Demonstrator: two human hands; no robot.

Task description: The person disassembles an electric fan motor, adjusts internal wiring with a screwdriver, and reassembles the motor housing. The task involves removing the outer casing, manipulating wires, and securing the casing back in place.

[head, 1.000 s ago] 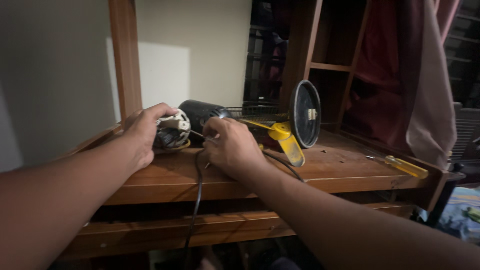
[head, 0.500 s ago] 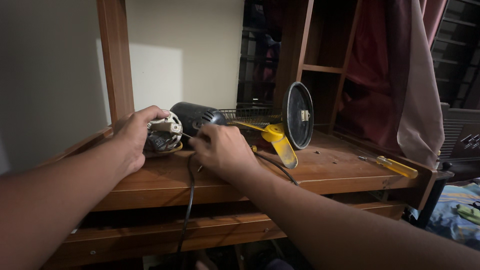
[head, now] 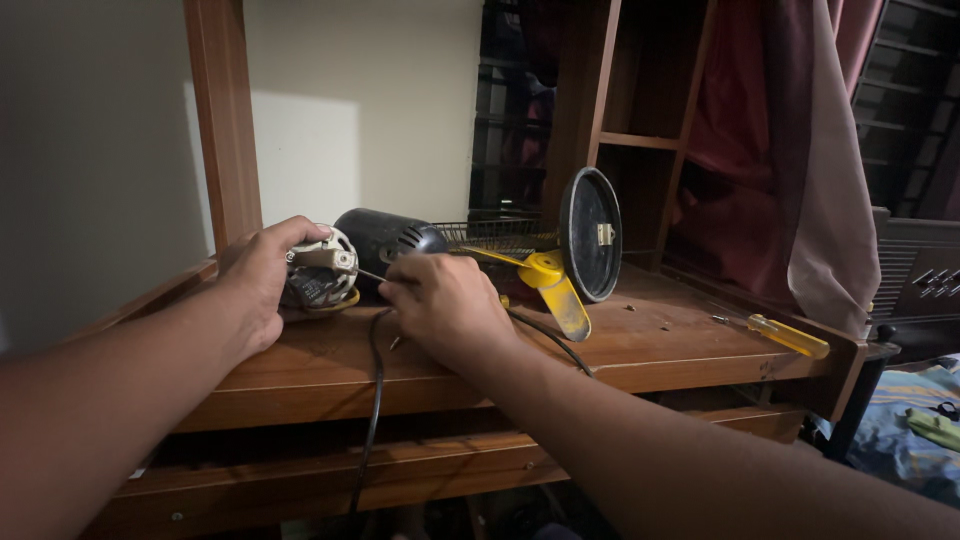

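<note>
Fan motor point(head: 320, 272), small, with a white end frame and exposed windings: lies near the left end of the wooden worktop point(head: 660, 345), just in front of a dark rounded motor housing point(head: 385, 240).

Left hand point(head: 262, 285): cupped around the motor from the left, fingers clenched against its frame.

Right hand point(head: 450, 305): just right of the motor, fingers pinched on a thin metal tool point(head: 370, 275) whose tip meets the motor's face; the handle is hidden in the fist, so its kind cannot be told.

Black cable point(head: 375, 385): runs from under the right hand over the worktop's front edge and hangs down.

Yellow fan blade point(head: 550, 285): beside the right hand, lying against a wire guard point(head: 495, 235).

Round dark disc point(head: 590, 235): standing on edge behind the blade.

Yellow-handled screwdriver point(head: 785, 335): well apart, near the worktop's right edge.

Reddish cloth point(head: 800, 150): hanging at the right.

Wooden upright point(head: 222, 120): behind the left hand.
</note>
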